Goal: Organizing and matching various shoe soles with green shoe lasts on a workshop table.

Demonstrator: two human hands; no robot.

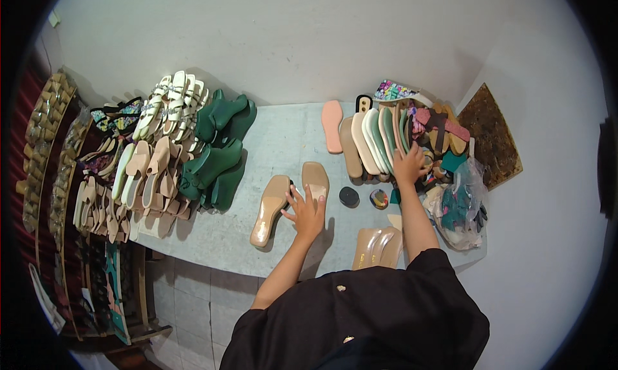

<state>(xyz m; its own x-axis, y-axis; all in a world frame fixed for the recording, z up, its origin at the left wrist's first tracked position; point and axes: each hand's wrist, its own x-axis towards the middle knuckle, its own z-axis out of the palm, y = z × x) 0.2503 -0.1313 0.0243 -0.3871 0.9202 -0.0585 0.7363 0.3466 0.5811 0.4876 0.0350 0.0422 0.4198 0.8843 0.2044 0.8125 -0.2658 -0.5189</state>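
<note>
My left hand (306, 217) has its fingers spread over the table's middle, between two beige shoe soles. One beige sole (270, 209) lies tilted to its left, with a glossy heel end. The other beige sole (315, 175) is at the fingertips; whether they touch it I cannot tell. My right hand (411, 165) reaches to the right, its fingers apart over the near end of a row of insoles (370, 141) in tan, cream, green and pink. Nothing shows gripped in it. A pink insole (332, 127) lies flat left of that row.
A dark round piece (349, 197) and a multicoloured round piece (378, 199) lie near my right forearm. Glossy beige pieces (373, 249) are at the near edge. Green shoes (215, 167) and white sandals (174, 103) crowd the left. A plastic bag (463, 206) sits right.
</note>
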